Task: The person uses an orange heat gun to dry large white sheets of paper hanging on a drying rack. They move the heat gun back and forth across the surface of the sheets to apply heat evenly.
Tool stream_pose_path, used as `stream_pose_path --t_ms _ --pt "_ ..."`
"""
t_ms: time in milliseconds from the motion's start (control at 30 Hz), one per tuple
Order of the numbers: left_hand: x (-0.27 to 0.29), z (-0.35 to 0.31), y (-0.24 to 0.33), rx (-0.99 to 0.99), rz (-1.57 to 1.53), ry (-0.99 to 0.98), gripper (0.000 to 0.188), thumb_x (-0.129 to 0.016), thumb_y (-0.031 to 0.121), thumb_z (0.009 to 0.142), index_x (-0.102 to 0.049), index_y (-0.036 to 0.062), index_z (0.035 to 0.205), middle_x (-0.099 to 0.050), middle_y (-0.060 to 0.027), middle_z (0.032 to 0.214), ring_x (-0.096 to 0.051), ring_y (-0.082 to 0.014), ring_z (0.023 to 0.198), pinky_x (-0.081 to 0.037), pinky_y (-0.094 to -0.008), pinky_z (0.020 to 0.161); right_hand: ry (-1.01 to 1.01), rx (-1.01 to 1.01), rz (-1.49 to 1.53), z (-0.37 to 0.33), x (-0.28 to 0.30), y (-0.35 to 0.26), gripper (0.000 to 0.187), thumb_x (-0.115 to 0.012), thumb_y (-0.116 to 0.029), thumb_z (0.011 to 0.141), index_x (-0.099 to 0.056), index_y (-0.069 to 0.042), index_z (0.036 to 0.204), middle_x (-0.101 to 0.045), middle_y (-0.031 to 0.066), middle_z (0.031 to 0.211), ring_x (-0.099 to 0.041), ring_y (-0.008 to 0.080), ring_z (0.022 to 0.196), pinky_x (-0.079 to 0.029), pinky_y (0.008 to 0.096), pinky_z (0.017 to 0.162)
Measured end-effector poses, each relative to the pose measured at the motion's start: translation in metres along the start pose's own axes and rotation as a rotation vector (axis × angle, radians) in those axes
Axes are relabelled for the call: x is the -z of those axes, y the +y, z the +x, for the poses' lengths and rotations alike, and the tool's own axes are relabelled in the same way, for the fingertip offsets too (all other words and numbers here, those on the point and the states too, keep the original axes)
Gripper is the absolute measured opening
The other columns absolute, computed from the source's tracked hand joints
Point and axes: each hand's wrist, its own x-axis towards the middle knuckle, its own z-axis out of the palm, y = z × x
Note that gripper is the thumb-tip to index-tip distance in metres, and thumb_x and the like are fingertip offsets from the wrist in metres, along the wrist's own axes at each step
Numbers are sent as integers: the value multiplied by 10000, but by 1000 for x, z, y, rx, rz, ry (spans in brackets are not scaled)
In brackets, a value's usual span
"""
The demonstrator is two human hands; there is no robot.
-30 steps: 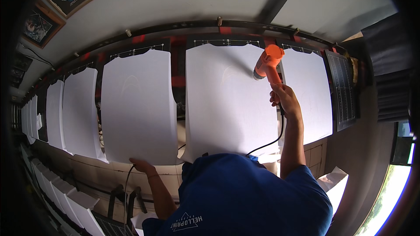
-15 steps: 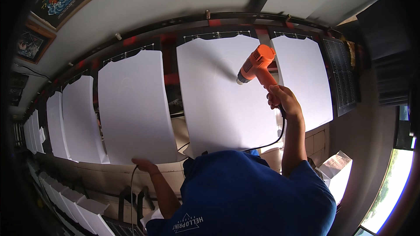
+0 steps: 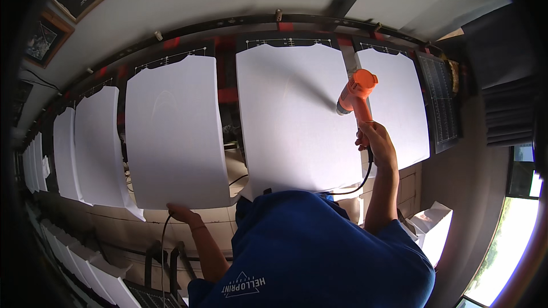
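My right hand (image 3: 379, 141) is wrapped round the handle of an orange heat gun (image 3: 362, 86). Its nozzle points left and down, just above the right side of a white shirt (image 3: 291, 120) spread flat on a dark board. A black cord runs down from the handle. At the lower left, my left hand (image 3: 184, 213) is closed round a thin dark cord (image 3: 164, 234) that hangs down. That hand is by the bottom hem of another white shirt (image 3: 174, 137) to the left; whether it touches the cloth I cannot tell.
Several more white shirts (image 3: 98, 142) lie along a long rack with a dark rail (image 3: 228, 21) behind. A bare dark board (image 3: 438, 102) with white grid lines stands at the right end. Behind me at lower left is another row of white shirts (image 3: 85, 262). Framed pictures (image 3: 45, 40) hang on the wall.
The heat gun has moved right and slightly toward me, from nearer the shirt's middle to its right edge. My left hand stays low near the hem with the cord.
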Motion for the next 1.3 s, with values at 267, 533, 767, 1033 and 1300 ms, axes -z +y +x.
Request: stream_pose_path --t_ms 267,533,767,1033,1300 --pt "22 62 -12 -66 -45 -14 574 -511 476 929 -544 -28 1204 -592 -103 1136 -587 -232 949 -490 -390 826 -205 80 49 -4 -50 -9 310 -597 -284 913 -563 23 942 -568 47 743 -596 137 630 -480 266 560" --pt "2 41 0 -7 71 105 752 -508 511 918 -456 -153 1269 -559 -223 1244 -607 -346 1054 -518 -443 876 -609 41 141 -19 -112 -12 328 -598 -307 911 -558 13 967 -560 43 759 -589 130 666 -474 262 581" --pt "-2 32 0 -48 83 108 774 -515 525 907 -463 -167 1250 -566 -227 1231 -613 -344 1028 -522 -424 863 -323 63 67 -17 -55 3 341 -586 -295 906 -562 35 988 -574 48 762 -601 136 655 -485 263 584" --pt "-7 22 7 -16 13 123 718 -522 496 914 -488 -148 1230 -582 -202 1211 -616 -321 1025 -525 -411 863 58 62 156 -23 13 18 349 -615 -343 904 -559 0 933 -568 38 739 -593 133 646 -476 261 567" --pt "-8 26 13 -16 30 105 688 -542 468 896 -525 -157 1182 -608 -199 1173 -638 -307 985 -542 -417 824 -393 43 149 -33 -72 -2 332 -574 -301 921 -555 28 964 -565 51 777 -598 137 669 -484 265 578"
